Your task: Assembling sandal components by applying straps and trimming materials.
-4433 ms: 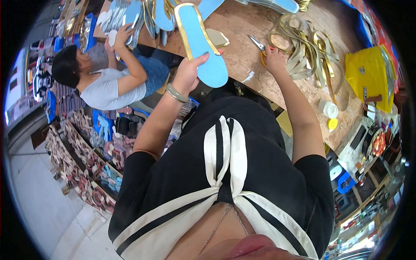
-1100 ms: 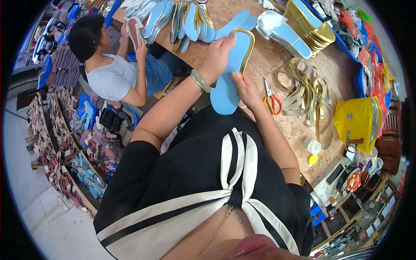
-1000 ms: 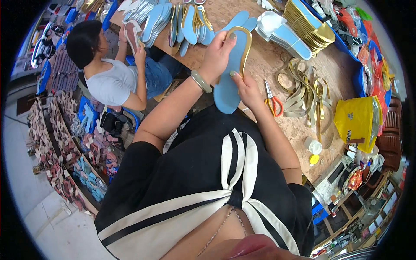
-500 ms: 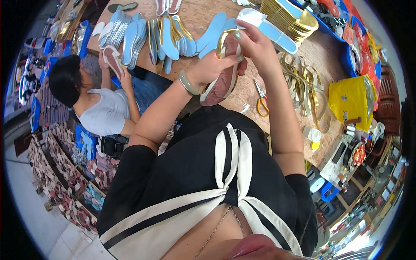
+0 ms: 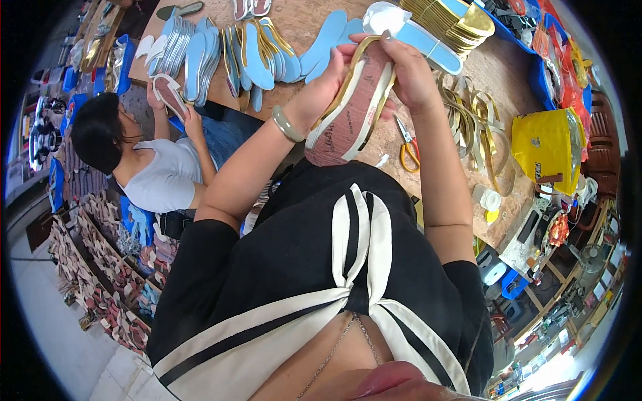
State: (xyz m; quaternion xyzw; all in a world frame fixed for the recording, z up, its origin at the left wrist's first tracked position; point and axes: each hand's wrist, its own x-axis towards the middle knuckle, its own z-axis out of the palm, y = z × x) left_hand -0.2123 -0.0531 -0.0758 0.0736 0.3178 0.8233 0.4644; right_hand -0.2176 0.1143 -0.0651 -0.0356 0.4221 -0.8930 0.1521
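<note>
A shoe insole [image 5: 351, 127] is held up over the table's near edge, its reddish-brown underside facing me, with pale and gold strips folded along the rim and dark handwriting on it. My left hand [image 5: 326, 90] is closed on its left side, the fingers partly hidden behind it. My right hand [image 5: 413, 72] grips its upper right edge, thumb near the top. Just right of the insole lie scissors [image 5: 407, 148] with orange handles. Light-blue insoles [image 5: 328, 47] lie beyond my left hand.
Stacks of blue and gold insoles [image 5: 256, 57] stand along the far left. At right are gold strips [image 5: 471, 123], a yellow bag [image 5: 545, 150] and a white jar [image 5: 487, 197]. Blue bins [image 5: 540, 80] line the far right. A person [image 5: 160, 160] sits at left, holding a similar insole [image 5: 170, 95].
The insole's underside has turned more fully toward me. My left hand has shifted from across its front to its left side; my right hand has moved slightly right and down along the edge.
</note>
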